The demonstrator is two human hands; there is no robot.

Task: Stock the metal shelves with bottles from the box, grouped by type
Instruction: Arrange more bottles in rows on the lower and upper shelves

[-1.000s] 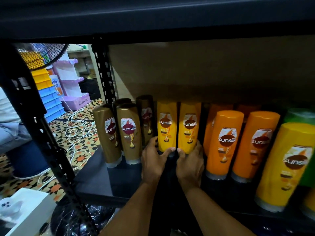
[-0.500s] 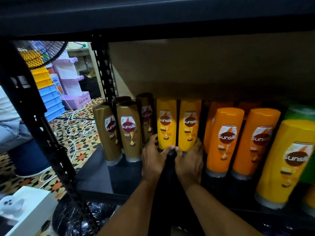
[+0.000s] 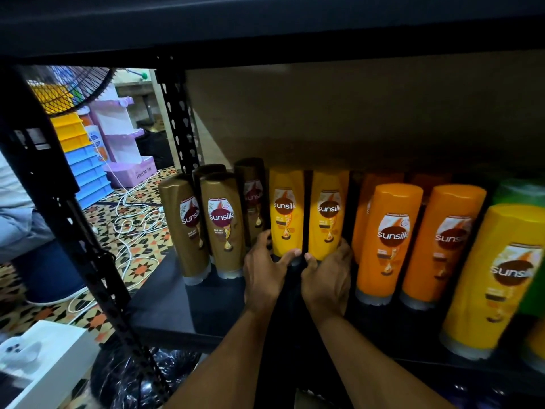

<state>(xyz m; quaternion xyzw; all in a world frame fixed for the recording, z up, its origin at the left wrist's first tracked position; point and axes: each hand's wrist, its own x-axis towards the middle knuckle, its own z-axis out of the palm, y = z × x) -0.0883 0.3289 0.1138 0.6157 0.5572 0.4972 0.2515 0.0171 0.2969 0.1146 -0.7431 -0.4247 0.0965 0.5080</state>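
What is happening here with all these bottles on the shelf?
A person is stocking a metal shelf with Sunsilk bottles. The left hand grips the base of the left yellow bottle, and the right hand grips the base of the right yellow bottle. Both bottles stand upright, side by side. Brown bottles stand to their left and orange bottles to their right.

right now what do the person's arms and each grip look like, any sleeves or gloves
The left grip and right grip are bare hands: no gloves, and no ring, watch or band shows. The left forearm and right forearm are uncovered as far as the frame reaches, with no sleeve in view.
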